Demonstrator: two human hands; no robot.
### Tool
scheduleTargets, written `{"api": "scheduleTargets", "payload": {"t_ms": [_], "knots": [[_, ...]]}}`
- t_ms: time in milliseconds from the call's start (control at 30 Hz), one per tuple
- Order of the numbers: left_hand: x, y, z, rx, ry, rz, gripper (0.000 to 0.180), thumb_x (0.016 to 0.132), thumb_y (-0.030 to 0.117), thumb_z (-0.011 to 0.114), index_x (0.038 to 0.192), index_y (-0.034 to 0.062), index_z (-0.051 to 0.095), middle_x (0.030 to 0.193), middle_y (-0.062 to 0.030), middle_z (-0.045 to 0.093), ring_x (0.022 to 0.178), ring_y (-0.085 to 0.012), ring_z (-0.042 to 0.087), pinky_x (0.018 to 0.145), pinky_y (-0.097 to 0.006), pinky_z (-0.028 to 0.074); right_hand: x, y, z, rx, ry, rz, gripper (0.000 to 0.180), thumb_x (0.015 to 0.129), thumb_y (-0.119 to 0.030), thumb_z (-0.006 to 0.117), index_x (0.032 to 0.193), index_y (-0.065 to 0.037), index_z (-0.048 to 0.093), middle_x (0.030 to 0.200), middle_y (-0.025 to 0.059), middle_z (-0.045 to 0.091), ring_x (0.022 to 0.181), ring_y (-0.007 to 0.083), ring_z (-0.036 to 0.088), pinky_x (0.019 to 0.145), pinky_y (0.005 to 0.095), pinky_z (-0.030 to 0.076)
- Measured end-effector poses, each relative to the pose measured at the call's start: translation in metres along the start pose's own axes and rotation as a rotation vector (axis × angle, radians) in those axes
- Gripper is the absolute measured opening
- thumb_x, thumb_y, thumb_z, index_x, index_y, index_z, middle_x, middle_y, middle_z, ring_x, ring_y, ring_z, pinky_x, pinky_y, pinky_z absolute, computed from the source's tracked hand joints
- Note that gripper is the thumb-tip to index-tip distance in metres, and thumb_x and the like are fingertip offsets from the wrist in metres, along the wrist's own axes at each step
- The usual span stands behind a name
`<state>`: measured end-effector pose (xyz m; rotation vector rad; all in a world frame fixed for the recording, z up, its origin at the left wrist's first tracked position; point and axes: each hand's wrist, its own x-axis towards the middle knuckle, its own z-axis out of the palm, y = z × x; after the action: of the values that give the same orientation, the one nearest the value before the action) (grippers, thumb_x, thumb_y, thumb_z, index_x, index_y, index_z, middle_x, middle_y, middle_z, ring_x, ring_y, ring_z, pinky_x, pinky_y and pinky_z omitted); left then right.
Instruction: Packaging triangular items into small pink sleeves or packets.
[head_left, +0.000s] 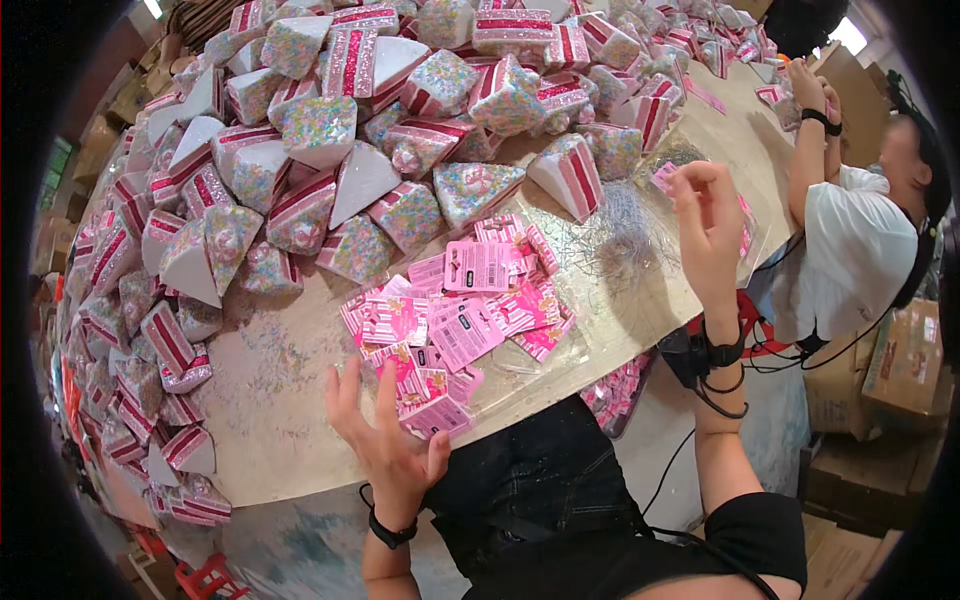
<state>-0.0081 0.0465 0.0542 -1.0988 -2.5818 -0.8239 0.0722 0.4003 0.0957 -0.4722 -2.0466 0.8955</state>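
On the beige tabletop point(290, 440) lie heaped pink-and-white rectangular cards point(468, 335), the left hand point(388, 455) spread-fingered at their near-left edge. The raised right hand point(711, 235) bends its fingers by a small pink piece point(662, 176); I cannot tell whether they pinch it. Beyond, glittery pink-and-white cake-slice wedges point(319, 130) pile up.

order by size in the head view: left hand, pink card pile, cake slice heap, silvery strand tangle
1. Cake slice heap
2. Pink card pile
3. Left hand and silvery strand tangle: too alike to rank
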Motion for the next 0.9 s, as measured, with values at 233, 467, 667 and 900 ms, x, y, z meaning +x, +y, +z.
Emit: {"api": "scheduleTargets", "payload": {"t_ms": [233, 467, 667, 900], "knots": [[-0.002, -0.002, 0.002, 0.037, 0.014, -0.002, 0.065, 0.092, 0.056, 0.044, 0.125, 0.0014, 0.055, 0.141, -0.0289, 0.037, 0.133, -0.0475, 0.030, 0.108, -0.057, 0.023, 0.017, -0.005, -0.011, 0.191, -0.080, 0.090, 0.019, 0.094, -0.001, 0.055, 0.112, 0.003, 0.059, 0.088, 0.0047, 0.061, 0.075, 0.0091, 0.058, 0.066, 0.0224, 0.048], [-0.001, 0.000, 0.003, 0.021, 0.030, 0.007, 0.062, 0.092, 0.054, 0.044, 0.119, 0.0001, 0.057, 0.140, -0.0295, 0.038, 0.131, -0.0480, 0.032, 0.106, -0.057, 0.025, 0.031, -0.009, -0.024, 0.248, -0.129, 0.030, 0.015, 0.094, -0.002, 0.058, 0.106, 0.004, 0.062, 0.091, 0.0079, 0.066, 0.083, 0.0125, 0.065, 0.076, 0.0237, 0.052], [-0.003, -0.001, 0.005, 0.028, 0.051, 0.001, 0.060, 0.092, 0.052, 0.044, 0.118, 0.0001, 0.057, 0.139, -0.0293, 0.039, 0.130, -0.0479, 0.034, 0.106, -0.056, 0.026, 0.029, -0.004, -0.027, 0.188, -0.126, 0.113, 0.014, 0.092, -0.005, 0.061, 0.105, 0.002, 0.064, 0.090, 0.0045, 0.066, 0.086, 0.0100, 0.064, 0.078, 0.0218, 0.049], [-0.001, 0.000, 0.004, 0.048, 0.040, 0.004, 0.053, 0.088, 0.044, 0.051, 0.118, 0.0008, 0.057, 0.137, -0.0288, 0.041, 0.128, -0.0490, 0.035, 0.104, -0.057, 0.029, 0.028, -0.008, -0.016, 0.314, -0.124, 0.236, 0.013, 0.092, -0.005, 0.060, 0.102, 0.001, 0.066, 0.091, 0.0024, 0.067, 0.085, 0.0072, 0.061, 0.076, 0.0204, 0.046]]}}
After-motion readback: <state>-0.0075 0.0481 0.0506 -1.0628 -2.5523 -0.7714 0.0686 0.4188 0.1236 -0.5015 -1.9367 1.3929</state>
